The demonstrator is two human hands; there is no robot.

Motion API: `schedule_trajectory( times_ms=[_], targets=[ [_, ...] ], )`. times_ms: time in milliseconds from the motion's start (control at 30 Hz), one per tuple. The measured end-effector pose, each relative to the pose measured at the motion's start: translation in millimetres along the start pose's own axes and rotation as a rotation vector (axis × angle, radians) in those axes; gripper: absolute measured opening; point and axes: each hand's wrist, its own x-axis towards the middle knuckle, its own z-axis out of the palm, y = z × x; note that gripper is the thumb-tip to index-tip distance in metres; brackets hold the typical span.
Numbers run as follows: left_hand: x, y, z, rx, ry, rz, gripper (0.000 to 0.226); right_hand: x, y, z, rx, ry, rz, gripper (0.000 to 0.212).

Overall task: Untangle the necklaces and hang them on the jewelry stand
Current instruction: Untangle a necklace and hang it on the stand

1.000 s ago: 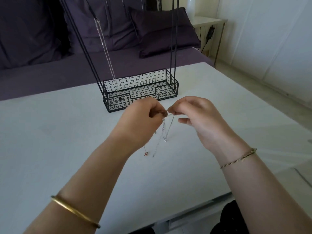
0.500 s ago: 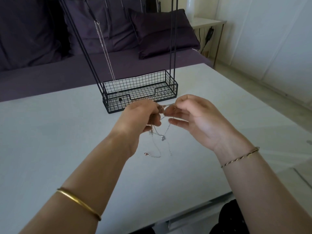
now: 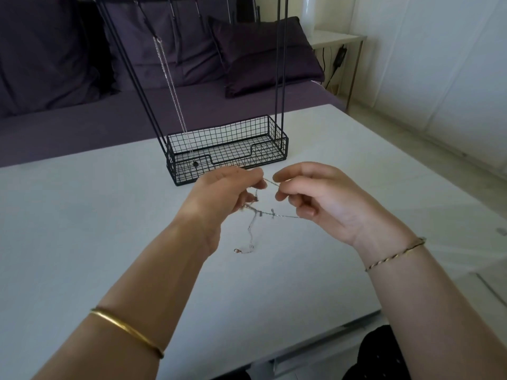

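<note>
The left hand [image 3: 223,196] is curled nearly closed above the bench [image 3: 82,229], thumb and forefinger pinching one end of a short stretch of fine chain. The right hand [image 3: 318,198] faces it just across a small gap, its thumb and forefinger pinched on the other end of that stretch, the remaining fingers loosely bent. A second strand runs lower down between the two hands, from under the left fingers across to the right hand's lower fingers. From that strand the tangled necklaces [image 3: 255,215] droop in a thin knotted bunch; the loose tail reaches the white bench top, where a small reddish clasp [image 3: 236,250] lies. How many chains are in the knot is too fine to tell.

A gold bangle [image 3: 129,331] sits on the left forearm, a twisted bracelet [image 3: 395,253] on the right wrist.

Just beyond the hands stands the jewelry stand [image 3: 227,149], a black wire basket with slim rods rising out of frame. One silver necklace [image 3: 172,91] already hangs from its top, its dark pendant low inside the basket's left end. Behind the bench is a purple sofa [image 3: 68,78] with cushions.
</note>
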Motion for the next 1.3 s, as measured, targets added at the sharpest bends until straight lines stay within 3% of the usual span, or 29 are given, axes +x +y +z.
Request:
schedule_trajectory(
  times_ms=[200, 267, 400, 467, 733, 967, 1133, 1233, 1300],
  targets=[
    [2, -1, 0, -0.096, -0.001, -0.041, 0.021, -1, 2, -2, -0.285, 0.085, -0.082, 0.012],
    [1, -3, -1, -0.112, -0.053, -0.083, 0.021, 1, 4, -4, -0.200, 0.138, -0.089, 0.010],
    [3, -7, -6, -0.155, -0.089, -0.136, 0.017, 4, 2, -6, 0.193, 0.139, -0.053, 0.011],
    [4, -8, -8, -0.134, -0.079, -0.144, 0.012, 5, 3, -9, 0.148, 0.167, -0.055, 0.011],
    [10, -23, -17, 0.347, 0.049, -0.045, 0.005, 7, 16, -25, -0.431, 0.291, -0.145, 0.012],
    [14, -29, -37, 0.909, -0.114, 0.059, 0.009, 13, 33, -41, -0.928, 0.286, -0.094, 0.014],
    [23, -35, -64, 1.219, -0.019, -0.082, 0.017, 16, 42, -49, -0.996, 0.303, -0.050, 0.013],
    [25, -42, -68, 1.288, 0.033, -0.125, 0.013, 18, 48, -50, -0.952, 0.281, -0.076, 0.012],
    [25, -46, -60, 1.355, 0.013, -0.150, 0.031, 19, 49, -49, -0.925, 0.278, -0.120, 0.012]
  ],
)
